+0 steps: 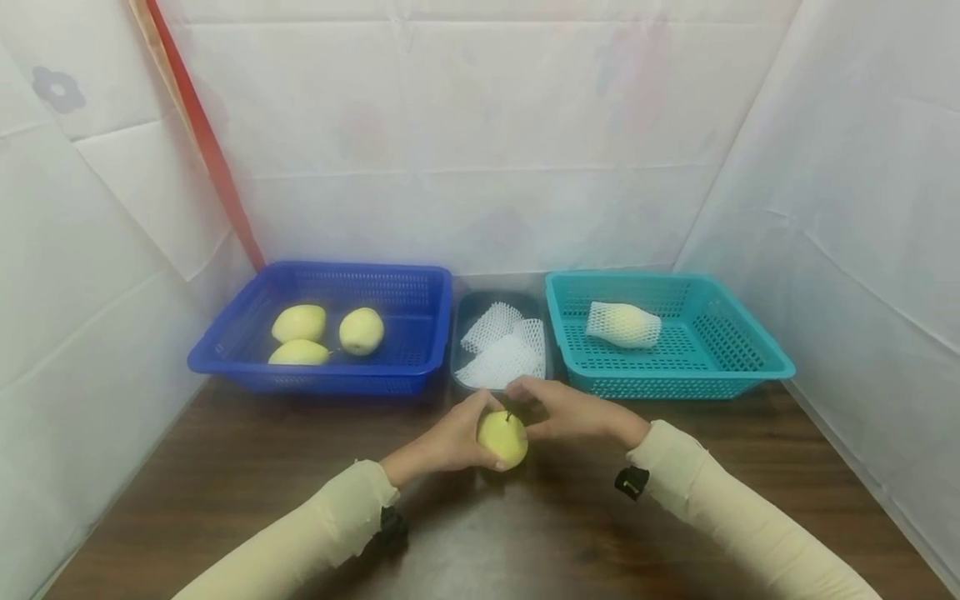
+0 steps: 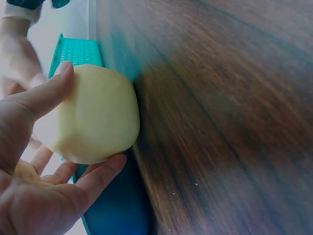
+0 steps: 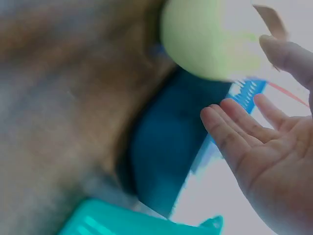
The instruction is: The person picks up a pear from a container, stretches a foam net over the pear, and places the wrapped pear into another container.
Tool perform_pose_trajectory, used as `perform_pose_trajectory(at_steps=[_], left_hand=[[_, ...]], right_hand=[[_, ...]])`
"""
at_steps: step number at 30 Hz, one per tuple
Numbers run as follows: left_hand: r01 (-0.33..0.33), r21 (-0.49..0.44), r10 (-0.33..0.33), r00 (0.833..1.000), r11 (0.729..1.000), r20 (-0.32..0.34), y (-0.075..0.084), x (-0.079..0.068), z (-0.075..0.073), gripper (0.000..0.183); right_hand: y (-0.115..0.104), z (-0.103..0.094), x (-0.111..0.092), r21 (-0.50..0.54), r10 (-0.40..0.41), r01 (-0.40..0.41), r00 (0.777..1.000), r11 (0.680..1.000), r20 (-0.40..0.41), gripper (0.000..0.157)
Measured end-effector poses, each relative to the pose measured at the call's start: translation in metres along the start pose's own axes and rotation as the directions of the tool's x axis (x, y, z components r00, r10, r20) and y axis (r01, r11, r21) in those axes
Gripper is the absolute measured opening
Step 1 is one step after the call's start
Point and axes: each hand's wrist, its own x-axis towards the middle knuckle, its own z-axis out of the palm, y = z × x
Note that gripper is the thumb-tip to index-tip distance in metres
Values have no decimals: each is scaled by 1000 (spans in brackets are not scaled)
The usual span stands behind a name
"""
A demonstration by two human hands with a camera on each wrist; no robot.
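A pale yellow pear [image 1: 502,439] with a dark stem is held above the table, in front of the small dark tray. My left hand [image 1: 455,433] grips it from the left; in the left wrist view the thumb lies on one side of the pear [image 2: 100,115] and the fingertips on the other. Close on the pear's right side is my right hand [image 1: 573,412]. In the right wrist view that hand [image 3: 264,142] has its fingers extended and parted from the thumb, with nothing held between them.
A blue basket [image 1: 431,367] with three pears stands at the back left. White foam net sleeves [image 1: 506,354] fill the small dark tray [image 1: 459,321] in the middle. At the right, a teal basket [image 1: 682,385] contains one pear in a foam net [image 1: 624,325]. White sheeting encloses the table [image 1: 262,467].
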Motion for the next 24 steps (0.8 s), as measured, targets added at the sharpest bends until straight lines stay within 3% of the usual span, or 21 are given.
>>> perform_pose_trajectory(at_steps=[5, 12, 16, 24], left_hand=[[2, -5, -2, 1000, 1000, -10, -1, -2, -1, 66], [-1, 4, 1, 1000, 1000, -21, -2, -2, -2, 66], [-5, 3, 5, 1000, 1000, -21, -2, -2, -1, 65], [-15, 1, 15, 1000, 1000, -6, -1, 0, 2, 64]], right_hand=[[-14, -28, 11, -11, 27, -27, 999, 1000, -37, 42], [-20, -54, 32, -139, 20, -35, 994, 990, -105, 36], [-14, -58, 48, -209, 12, -36, 994, 977, -113, 39], [3, -48, 79, -348, 71, -92, 995, 933, -73, 44]])
